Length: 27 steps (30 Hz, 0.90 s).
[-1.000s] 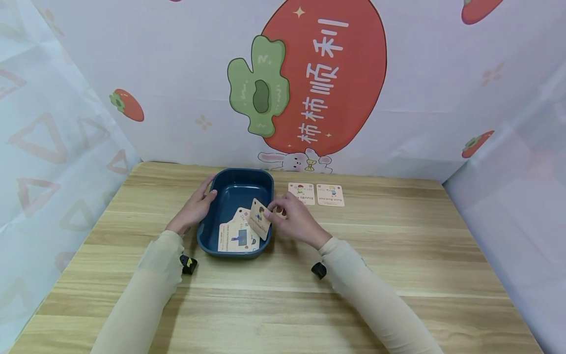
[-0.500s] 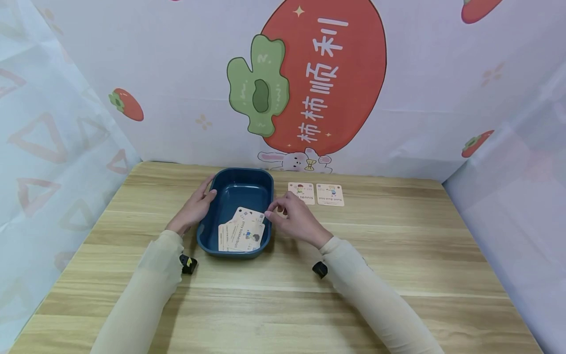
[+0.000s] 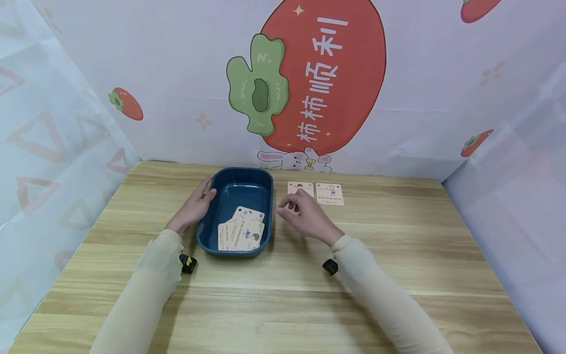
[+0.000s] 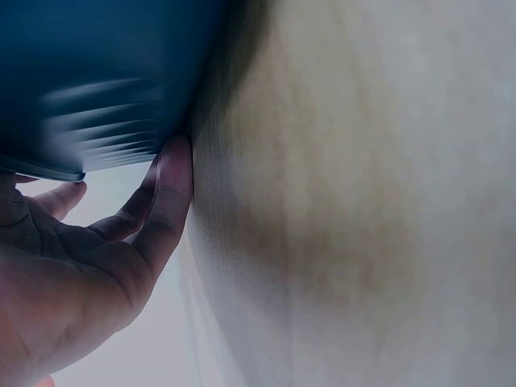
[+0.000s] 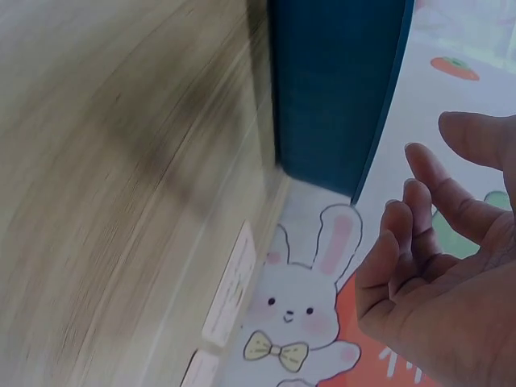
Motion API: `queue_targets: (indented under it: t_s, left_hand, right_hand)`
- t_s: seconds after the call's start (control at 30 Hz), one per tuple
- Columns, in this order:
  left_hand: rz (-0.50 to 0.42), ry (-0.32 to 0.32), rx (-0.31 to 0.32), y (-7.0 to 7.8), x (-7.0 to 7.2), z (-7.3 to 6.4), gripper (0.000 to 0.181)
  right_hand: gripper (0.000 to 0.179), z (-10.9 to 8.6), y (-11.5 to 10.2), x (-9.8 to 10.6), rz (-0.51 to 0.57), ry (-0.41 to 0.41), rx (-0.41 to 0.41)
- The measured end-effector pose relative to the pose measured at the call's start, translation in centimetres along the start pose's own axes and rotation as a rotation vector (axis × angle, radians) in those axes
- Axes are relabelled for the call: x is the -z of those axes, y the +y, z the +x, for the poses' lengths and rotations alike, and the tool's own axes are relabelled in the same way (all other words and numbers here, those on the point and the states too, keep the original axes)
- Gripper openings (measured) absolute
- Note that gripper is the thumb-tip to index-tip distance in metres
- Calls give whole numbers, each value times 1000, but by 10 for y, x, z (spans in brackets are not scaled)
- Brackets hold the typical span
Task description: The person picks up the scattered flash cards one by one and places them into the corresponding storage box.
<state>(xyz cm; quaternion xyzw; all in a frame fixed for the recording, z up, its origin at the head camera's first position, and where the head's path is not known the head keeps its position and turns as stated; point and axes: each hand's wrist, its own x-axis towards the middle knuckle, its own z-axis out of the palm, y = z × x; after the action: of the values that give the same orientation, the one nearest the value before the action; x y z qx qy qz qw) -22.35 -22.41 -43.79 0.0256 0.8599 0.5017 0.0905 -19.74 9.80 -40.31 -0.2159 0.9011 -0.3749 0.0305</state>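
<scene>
A dark blue plastic bin (image 3: 240, 172) stands on the table. Inside, at its near end, several picture cards (image 3: 241, 235) overlap; the top one reads "play basketball". My left hand (image 3: 193, 209) holds the bin's left side, thumb at the rim; in the left wrist view its fingers (image 4: 165, 193) lie along the outer wall, down to the tabletop. Just right of the bin, my right hand (image 3: 309, 216) hovers with bent fingers and nothing between them. In the right wrist view, thumb and fingertips (image 5: 423, 161) are apart.
Two more cards lie flat on the table behind my right hand: a "play ping-pong" card (image 3: 329, 194) and another card (image 3: 300, 186) partly covered by that hand. A printed cloth backdrop (image 3: 411, 98) rises behind the wooden tabletop (image 3: 398, 236).
The basketball card, earlier in my right hand over the bin, now lies on the other cards inside. My right hand has let go and moved right, off the rim. The left hand stays put.
</scene>
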Motion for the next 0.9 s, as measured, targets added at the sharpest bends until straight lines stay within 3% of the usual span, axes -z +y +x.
queue_targets:
  t_s: [0.9]
  left_hand:
    - [5,2,-3,-3,0,2,59]
  right_hand:
    - [19,-14,45,34,-80,59,-79]
